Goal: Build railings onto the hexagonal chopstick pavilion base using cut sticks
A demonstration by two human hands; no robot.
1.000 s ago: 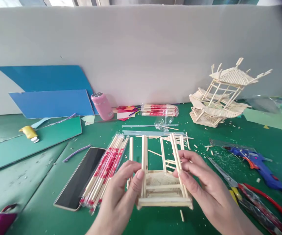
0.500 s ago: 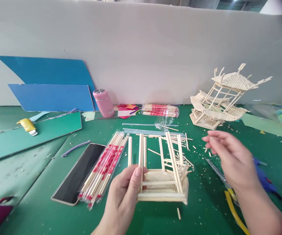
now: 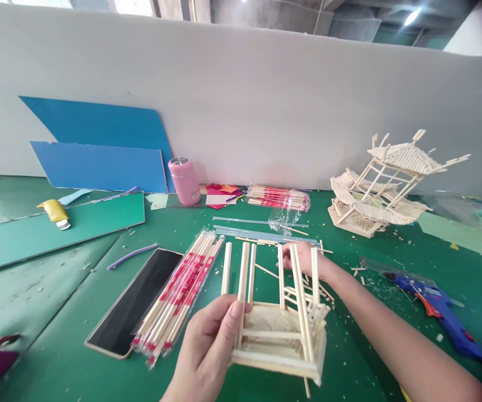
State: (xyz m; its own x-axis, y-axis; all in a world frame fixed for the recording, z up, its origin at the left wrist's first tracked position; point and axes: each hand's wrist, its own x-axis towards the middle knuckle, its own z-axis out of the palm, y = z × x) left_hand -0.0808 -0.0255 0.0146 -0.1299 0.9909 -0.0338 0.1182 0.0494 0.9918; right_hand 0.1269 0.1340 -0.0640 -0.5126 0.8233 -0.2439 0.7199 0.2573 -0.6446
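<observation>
My left hand [image 3: 210, 349] grips the near left corner of a small frame built of pale chopsticks [image 3: 280, 335], its posts pointing away from me. My right hand [image 3: 305, 259] reaches behind those posts to a heap of loose chopstick pieces [image 3: 303, 245] on the green mat. The posts hide its fingers, so I cannot see whether they hold anything. A bundle of wrapped red-and-white chopsticks [image 3: 180, 296] lies just left of the frame.
A finished chopstick pavilion [image 3: 381, 187] leans at the back right. A blue glue gun [image 3: 433, 296] lies to the right and a black phone [image 3: 134, 301] to the left. At the back are a pink bottle [image 3: 183, 180], another chopstick pack [image 3: 278, 198], blue boards [image 3: 99, 153] and a yellow cutter [image 3: 54, 212].
My right hand let go of the frame, swung out to the right, then came back and reached behind the posts to the loose sticks. The left hand kept hold of the frame.
</observation>
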